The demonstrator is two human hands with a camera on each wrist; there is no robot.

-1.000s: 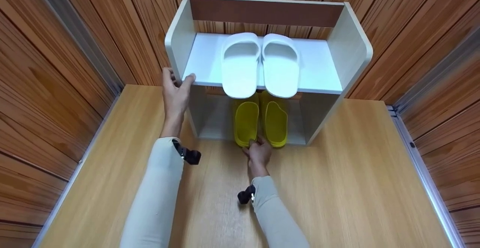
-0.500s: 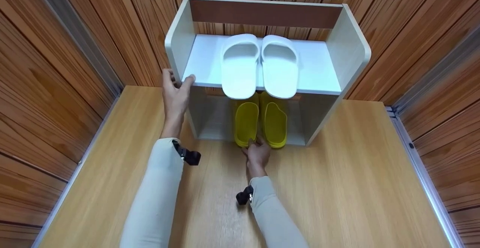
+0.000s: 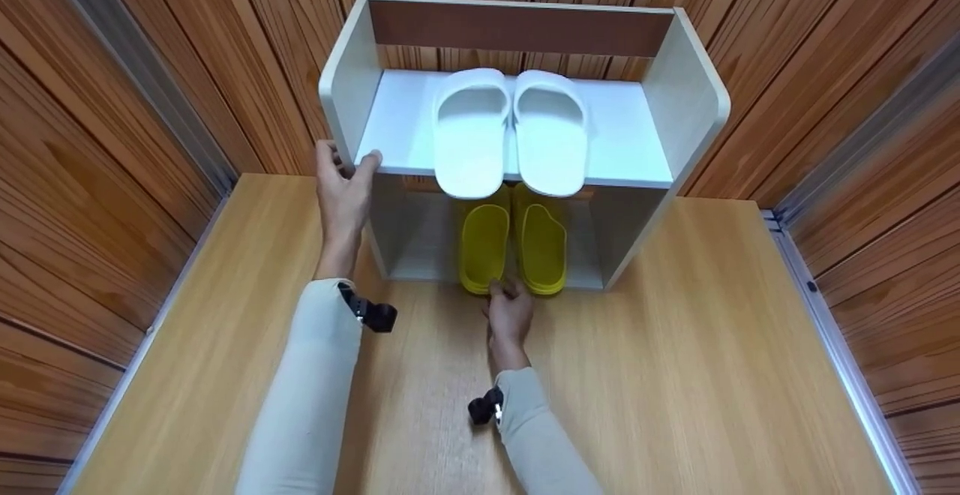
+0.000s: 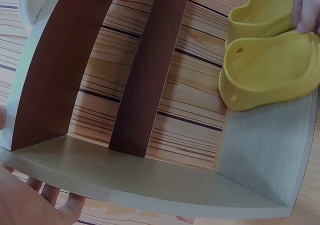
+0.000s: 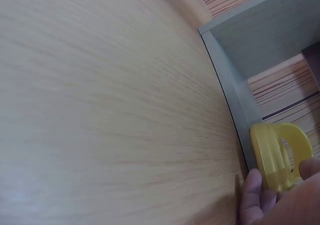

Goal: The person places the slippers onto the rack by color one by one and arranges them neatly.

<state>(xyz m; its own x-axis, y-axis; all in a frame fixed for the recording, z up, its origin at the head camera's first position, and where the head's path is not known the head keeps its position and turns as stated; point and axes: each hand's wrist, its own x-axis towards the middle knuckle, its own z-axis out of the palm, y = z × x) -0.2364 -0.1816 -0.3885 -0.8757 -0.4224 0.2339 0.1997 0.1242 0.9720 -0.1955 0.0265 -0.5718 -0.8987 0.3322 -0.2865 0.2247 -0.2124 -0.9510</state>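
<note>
A two-tier shoe rack stands against the back wall. My left hand grips its left side, thumb over the front edge of the upper shelf and fingers behind the side panel. On the lower shelf sits a pair of yellow clogs, the left clog beside the right clog, heels at the front edge. My right hand is at the left clog's heel, its thumb and fingers around the heel in the right wrist view. White slides rest side by side on the upper shelf.
Wood-panelled walls close in the back and both sides. A wood-grain floor board lies under the rack, bordered by metal rails. Each wrist carries a small black camera.
My right hand has drawn back slightly toward me at the left clog's heel. My left hand keeps its grip on the rack. The head view has shifted a little.
</note>
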